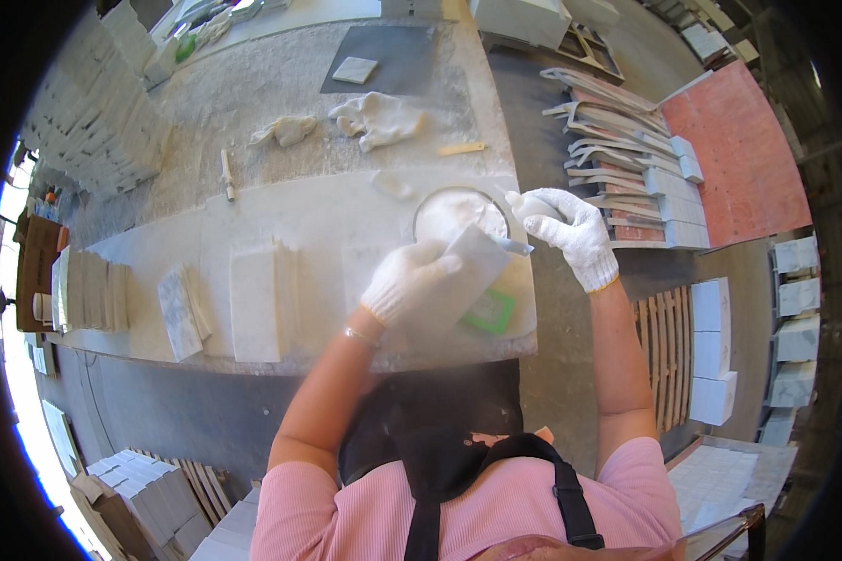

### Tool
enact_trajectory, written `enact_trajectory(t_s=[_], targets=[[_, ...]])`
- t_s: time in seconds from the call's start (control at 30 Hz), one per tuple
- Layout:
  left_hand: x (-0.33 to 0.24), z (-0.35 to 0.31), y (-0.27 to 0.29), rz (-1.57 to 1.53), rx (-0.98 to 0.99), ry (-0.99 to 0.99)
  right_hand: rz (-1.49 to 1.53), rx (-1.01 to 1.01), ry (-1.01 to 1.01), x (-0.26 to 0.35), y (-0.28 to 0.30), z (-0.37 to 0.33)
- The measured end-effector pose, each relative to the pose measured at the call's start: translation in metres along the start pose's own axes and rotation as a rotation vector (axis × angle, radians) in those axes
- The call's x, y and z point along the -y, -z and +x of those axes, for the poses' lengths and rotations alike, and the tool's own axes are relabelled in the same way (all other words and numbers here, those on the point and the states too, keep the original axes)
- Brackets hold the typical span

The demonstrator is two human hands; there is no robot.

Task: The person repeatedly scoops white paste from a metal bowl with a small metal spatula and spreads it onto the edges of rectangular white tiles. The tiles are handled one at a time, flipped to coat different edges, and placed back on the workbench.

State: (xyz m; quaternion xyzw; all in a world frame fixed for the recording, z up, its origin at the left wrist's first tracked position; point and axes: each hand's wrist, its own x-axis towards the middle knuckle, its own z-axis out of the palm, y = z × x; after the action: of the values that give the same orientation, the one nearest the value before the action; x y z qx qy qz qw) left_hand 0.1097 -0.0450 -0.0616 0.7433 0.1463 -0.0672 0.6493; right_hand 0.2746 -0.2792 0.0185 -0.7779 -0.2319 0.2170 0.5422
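My left hand [408,280], in a white knit glove, grips a pale marble tile [477,266] held tilted beside a round bowl of white powder [444,217]. The tile partly covers the bowl's near side. My right hand [571,229], gloved too, is closed around a small white bottle [528,203] with a narrow tip that points toward the bowl. Between the two hands, a flat bluish strip [515,246] sticks out by the bowl's rim; its other end is hidden. Under the tile's near corner lies a green rectangular piece [489,311].
Stacked tiles [255,304] and leaning tiles [183,312] stand on the dusty table's left. Crumpled cloths [379,120], a yellow strip [462,149] and a dark mat [381,61] lie farther back. Right of the table, a pallet [662,355] and white blocks [674,210] rest low.
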Motion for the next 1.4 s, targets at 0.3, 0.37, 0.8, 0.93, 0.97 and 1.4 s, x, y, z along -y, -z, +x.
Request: enact_trajectory(t_s=[0.3, 0.37, 0.8, 0.93, 0.97, 1.4], targets=[[-0.005, -0.002, 0.0, -0.09, 0.006, -0.002, 0.076, -0.278, -0.014, -0.093, 0.005, 0.067], [-0.007, -0.003, 0.001, -0.097, 0.002, -0.01, 0.056, -0.282, -0.008, -0.105, -0.002, 0.079], [-0.01, -0.004, -0.001, -0.106, 0.0, 0.005, -0.321, -0.346, 0.023, -0.068, 0.0, 0.036], [-0.011, -0.005, -0.003, -0.065, -0.026, -0.022, -0.577, -0.173, -0.084, -0.043, -0.006, -0.01], [-0.012, -0.005, -0.004, -0.104, -0.021, -0.003, -0.63, -0.147, -0.123, -0.04, -0.011, -0.015], [-0.007, -0.004, -0.003, -0.087, -0.012, 0.02, -0.491, -0.233, 0.011, -0.046, -0.02, -0.008]])
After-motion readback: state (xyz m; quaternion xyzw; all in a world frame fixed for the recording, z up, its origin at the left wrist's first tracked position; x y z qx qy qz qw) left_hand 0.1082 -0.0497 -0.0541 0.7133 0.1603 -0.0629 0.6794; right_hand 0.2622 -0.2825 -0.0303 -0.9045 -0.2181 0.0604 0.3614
